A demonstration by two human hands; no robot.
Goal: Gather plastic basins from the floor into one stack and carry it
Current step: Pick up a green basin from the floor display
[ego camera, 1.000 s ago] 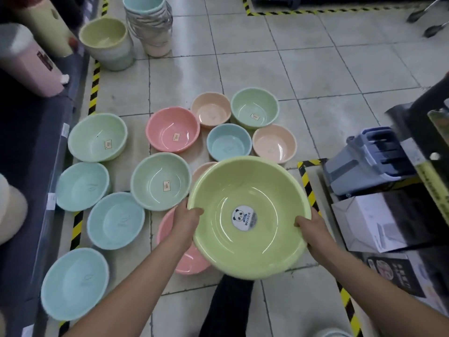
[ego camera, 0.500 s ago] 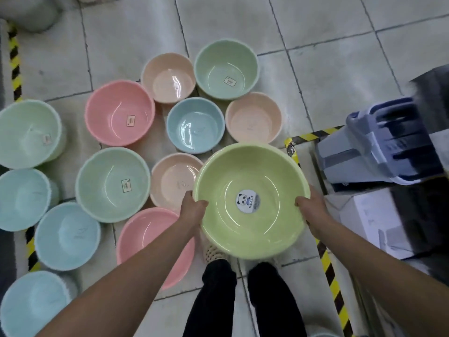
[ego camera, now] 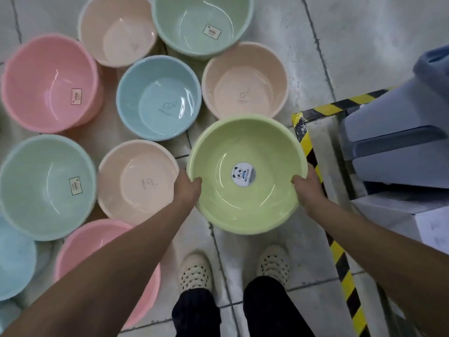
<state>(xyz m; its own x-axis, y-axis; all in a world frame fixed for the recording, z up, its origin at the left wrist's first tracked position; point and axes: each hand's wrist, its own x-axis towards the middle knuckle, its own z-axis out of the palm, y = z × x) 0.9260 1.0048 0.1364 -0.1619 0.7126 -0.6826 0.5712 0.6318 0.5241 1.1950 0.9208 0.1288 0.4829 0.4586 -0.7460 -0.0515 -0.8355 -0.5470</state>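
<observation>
Green basin (ego camera: 245, 200), left hand (ego camera: 188, 187), right hand (ego camera: 306, 190), both gripping opposite rims

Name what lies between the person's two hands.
A round lime-green plastic basin, its rim gripped by the left hand and right hand, in the head view.

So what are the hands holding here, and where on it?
The yellow-green basin, by its rim: left hand on the left edge, right hand on the right edge, thumbs hooked inside.

The held basin (ego camera: 267, 203) lies right of the floor basins (ego camera: 158, 98), left of the tape (ego camera: 307, 144).
</observation>
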